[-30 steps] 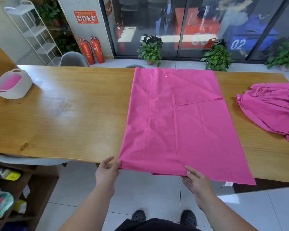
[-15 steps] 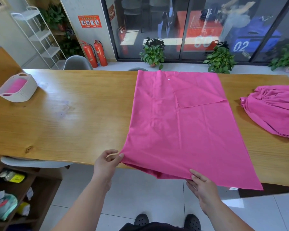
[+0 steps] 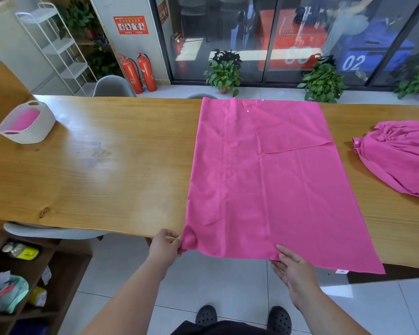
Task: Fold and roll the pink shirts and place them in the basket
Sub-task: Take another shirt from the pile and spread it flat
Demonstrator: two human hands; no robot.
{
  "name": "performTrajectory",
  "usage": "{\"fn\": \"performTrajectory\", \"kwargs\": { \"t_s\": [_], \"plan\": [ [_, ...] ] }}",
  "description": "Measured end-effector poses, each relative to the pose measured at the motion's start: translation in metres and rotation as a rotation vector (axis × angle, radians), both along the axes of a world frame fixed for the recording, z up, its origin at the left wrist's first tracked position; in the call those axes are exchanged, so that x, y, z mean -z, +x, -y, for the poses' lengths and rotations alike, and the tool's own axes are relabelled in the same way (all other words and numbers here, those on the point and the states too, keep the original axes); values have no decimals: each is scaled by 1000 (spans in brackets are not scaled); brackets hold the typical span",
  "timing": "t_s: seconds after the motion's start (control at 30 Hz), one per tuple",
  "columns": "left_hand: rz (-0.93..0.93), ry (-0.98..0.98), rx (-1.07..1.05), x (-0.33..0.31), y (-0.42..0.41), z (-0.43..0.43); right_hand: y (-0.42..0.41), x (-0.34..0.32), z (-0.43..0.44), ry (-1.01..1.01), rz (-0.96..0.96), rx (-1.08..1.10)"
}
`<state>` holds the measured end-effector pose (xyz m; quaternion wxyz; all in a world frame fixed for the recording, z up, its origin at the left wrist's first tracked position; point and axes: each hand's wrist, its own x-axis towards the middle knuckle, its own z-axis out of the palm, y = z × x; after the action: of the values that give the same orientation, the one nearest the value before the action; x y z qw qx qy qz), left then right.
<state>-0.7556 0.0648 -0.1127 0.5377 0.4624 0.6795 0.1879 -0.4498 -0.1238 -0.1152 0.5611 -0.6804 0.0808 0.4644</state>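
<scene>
A pink shirt [image 3: 264, 180] lies folded into a long rectangle across the wooden table [image 3: 102, 170], its near hem hanging over the front edge. My left hand [image 3: 166, 246] pinches the near left corner of the hem. My right hand [image 3: 293, 268] holds the hem near its middle, thumb on top and fingers beneath the cloth. A second pink shirt [image 3: 397, 158] lies crumpled at the table's right end. The white basket [image 3: 38, 131] stands at the far left of the table with pink cloth inside.
A grey chair [image 3: 111, 87] stands behind the table and another chair [image 3: 51, 233] is tucked under its front left. A low wooden shelf [image 3: 22, 281] with clutter sits at lower left. Fire extinguishers [image 3: 138, 72] and potted plants [image 3: 224, 71] line the back wall.
Both hands have taken hold of the shirt's near hem; the left went from resting on the corner to pinching it, and the hem lifted slightly off the table edge.
</scene>
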Motion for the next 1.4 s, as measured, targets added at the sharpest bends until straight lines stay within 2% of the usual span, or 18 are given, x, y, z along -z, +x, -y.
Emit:
{"fn": "performTrajectory", "kwargs": {
  "t_s": [0.1, 0.2, 0.33, 0.43, 0.63, 0.7, 0.83, 0.87, 0.9, 1.0, 1.03, 1.07, 1.1, 1.17, 1.23, 1.27, 1.33, 1.4],
  "plan": [
    [-11, 26, 44, -10, 1, 0, -1, -3, 1, -6, 11, -9],
    [46, 101, -29, -25, -1, -5, 0, -5, 0, -8, 19, 8],
    [273, 175, -178, -46, -5, -10, -1, -8, -1, -3, 27, 39],
    [351, 92, -238, -38, -7, -6, -4, -10, -2, -4, 26, 59],
    [264, -134, -187, 8, -14, 0, -4, -6, 1, -21, 25, 43],
    [202, -117, -136, 10, -10, -4, -4, -6, 0, -25, 32, 37],
    [-7, 2, 101, -5, 1, -8, -4, -5, 0, -25, 36, 24],
    [0, 24, 116, -15, 4, -11, -4, -4, 1, -25, 34, 28],
    [88, 48, 97, -27, 7, -15, -2, -5, 1, -22, 31, 39],
    [585, 114, -68, -67, 11, -28, 0, -8, 1, 9, 16, 84],
    [676, 121, -106, -75, 11, -31, -1, -10, 0, 25, 11, 89],
    [691, 112, -124, -77, 9, -31, -3, -10, -1, 33, 10, 89],
    [646, 91, -147, -74, 6, -30, -4, -10, -1, 31, 10, 89],
    [367, 42, -151, -54, -8, -24, -7, -7, 0, -1, 14, 95],
    [69, -19, -66, -34, -22, -17, -6, -5, 2, -27, 20, 93],
    [6, -39, -42, -30, -26, -15, -5, -4, 3, -33, 22, 88],
    [88, -10, -62, -33, -23, -19, -2, -4, 6, -31, 24, 85],
    [404, 25, -122, -49, -12, -25, 0, -3, 7, -11, 13, 93]
  ]
}}
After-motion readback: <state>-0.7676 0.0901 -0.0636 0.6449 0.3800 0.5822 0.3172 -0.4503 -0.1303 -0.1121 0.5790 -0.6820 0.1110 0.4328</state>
